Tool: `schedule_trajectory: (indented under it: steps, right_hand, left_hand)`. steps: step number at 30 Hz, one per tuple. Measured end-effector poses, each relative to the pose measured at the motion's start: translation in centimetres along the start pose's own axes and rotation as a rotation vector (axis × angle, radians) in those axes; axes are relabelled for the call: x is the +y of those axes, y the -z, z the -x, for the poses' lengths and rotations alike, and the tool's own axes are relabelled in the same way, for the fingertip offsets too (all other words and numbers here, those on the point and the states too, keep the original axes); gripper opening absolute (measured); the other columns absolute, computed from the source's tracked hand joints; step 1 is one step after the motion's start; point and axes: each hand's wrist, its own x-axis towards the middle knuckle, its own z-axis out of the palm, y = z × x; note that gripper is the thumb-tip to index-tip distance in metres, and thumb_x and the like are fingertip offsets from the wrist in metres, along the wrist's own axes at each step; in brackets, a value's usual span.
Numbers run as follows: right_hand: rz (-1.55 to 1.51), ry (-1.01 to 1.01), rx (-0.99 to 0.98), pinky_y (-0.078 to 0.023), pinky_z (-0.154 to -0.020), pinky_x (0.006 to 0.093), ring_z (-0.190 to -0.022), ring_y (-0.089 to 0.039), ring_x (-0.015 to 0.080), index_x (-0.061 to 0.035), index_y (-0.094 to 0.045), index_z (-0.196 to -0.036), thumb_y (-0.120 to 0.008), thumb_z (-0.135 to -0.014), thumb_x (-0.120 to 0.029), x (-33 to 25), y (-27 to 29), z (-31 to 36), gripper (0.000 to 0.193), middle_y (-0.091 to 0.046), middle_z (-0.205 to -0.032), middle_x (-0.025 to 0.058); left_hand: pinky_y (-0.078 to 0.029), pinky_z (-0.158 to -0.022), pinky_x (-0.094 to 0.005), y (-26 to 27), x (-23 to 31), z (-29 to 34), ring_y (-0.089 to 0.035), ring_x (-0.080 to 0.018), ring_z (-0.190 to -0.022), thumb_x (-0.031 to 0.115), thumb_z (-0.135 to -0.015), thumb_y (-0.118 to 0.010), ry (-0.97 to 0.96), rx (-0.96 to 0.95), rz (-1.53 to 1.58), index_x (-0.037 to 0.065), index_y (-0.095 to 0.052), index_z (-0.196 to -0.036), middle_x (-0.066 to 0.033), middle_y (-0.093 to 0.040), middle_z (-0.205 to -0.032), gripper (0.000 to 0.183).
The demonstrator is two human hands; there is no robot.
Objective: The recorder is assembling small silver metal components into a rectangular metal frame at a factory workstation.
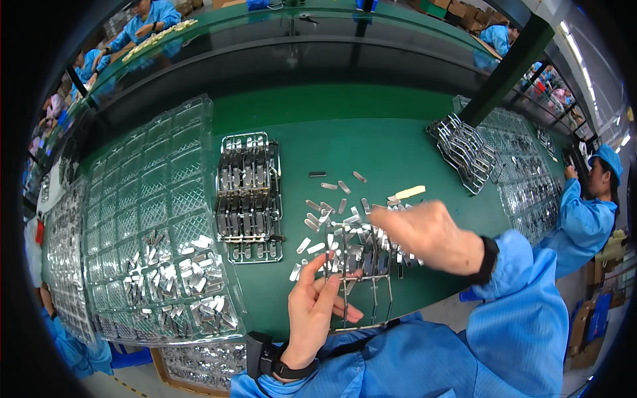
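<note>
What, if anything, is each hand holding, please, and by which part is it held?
The left hand holds a metal wire rack by its left side. The right hand is blurred near the rack; whether it holds anything cannot be told.

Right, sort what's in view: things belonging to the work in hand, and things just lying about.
Belongs, it seems:
wire rack, held in the left hand, blurred right hand above
loose metal pieces on the green table
loaded rack, left of them
clear tray bearing more pieces

Probably just lying about:
yellow scrap near the loose pieces
small dark object, far side
</note>
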Motion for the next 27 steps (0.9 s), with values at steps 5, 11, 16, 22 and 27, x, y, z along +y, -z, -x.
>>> schedule_trajectory:
  steps: [5,11,16,22,27]
  right_hand:
    - [0.165,-0.103,-0.083,-0.047,-0.050,0.0362,-0.059,-0.062,0.0249,-0.0012,-0.058,-0.095,-0.056,-0.077,-0.007,5.3,-3.6,-0.8,0.019,-0.059,-0.066,0.0087]
    - [0.118,-0.147,0.047,-0.046,-0.049,0.0363,-0.060,-0.062,0.0261,-0.0060,-0.062,-0.087,-0.064,-0.079,-0.011,4.7,-3.0,-1.4,0.009,-0.061,-0.064,0.0081]
    - [-0.021,0.078,0.163,-0.042,-0.042,0.0310,-0.047,-0.055,0.0157,-0.0029,-0.062,-0.096,-0.067,-0.072,-0.007,-1.3,-0.6,-0.5,0.025,-0.051,-0.055,0.0017]
    - [0.081,0.105,0.037,-0.041,-0.042,0.0291,-0.044,-0.050,0.0130,0.0005,-0.062,-0.105,-0.069,-0.078,-0.012,-3.9,-1.8,0.9,0.031,-0.049,-0.054,-0.0002]
    - [0.030,0.088,-0.048,-0.041,-0.041,0.0292,-0.043,-0.052,0.0139,0.0025,-0.061,-0.103,-0.067,-0.080,-0.013,-3.9,-2.2,1.3,0.028,-0.049,-0.053,0.0014]
  left_hand:
    - [-0.056,-0.053,-0.0284,0.0,-0.2,-0.2,-0.066,-0.0203,-0.060,0.012,-0.097,-0.043,0.011,0.024,0.051,-0.005,-0.042,-0.123,-0.0222,-0.062,-0.108,0.031]
    - [-0.056,-0.064,-0.0320,0.3,-0.4,0.0,-0.064,-0.0168,-0.072,0.005,-0.093,-0.051,0.035,0.059,0.161,-0.004,-0.047,-0.120,-0.0167,-0.060,-0.113,0.028]
    - [-0.055,-0.051,-0.0263,-0.1,-0.9,-0.5,-0.060,-0.0131,-0.069,0.004,-0.092,-0.053,-0.019,0.087,0.212,-0.003,-0.049,-0.119,-0.0145,-0.061,-0.111,0.028]
    - [-0.049,-0.043,-0.0222,-0.4,-0.9,0.0,-0.058,-0.0117,-0.060,0.004,-0.092,-0.054,-0.086,0.111,0.104,-0.004,-0.052,-0.116,-0.0131,-0.063,-0.104,0.025]
    - [-0.045,-0.041,-0.0207,-0.8,-1.1,0.3,-0.056,-0.0087,-0.056,0.002,-0.091,-0.055,-0.133,0.144,-0.010,-0.004,-0.056,-0.113,-0.0103,-0.065,-0.098,0.024]
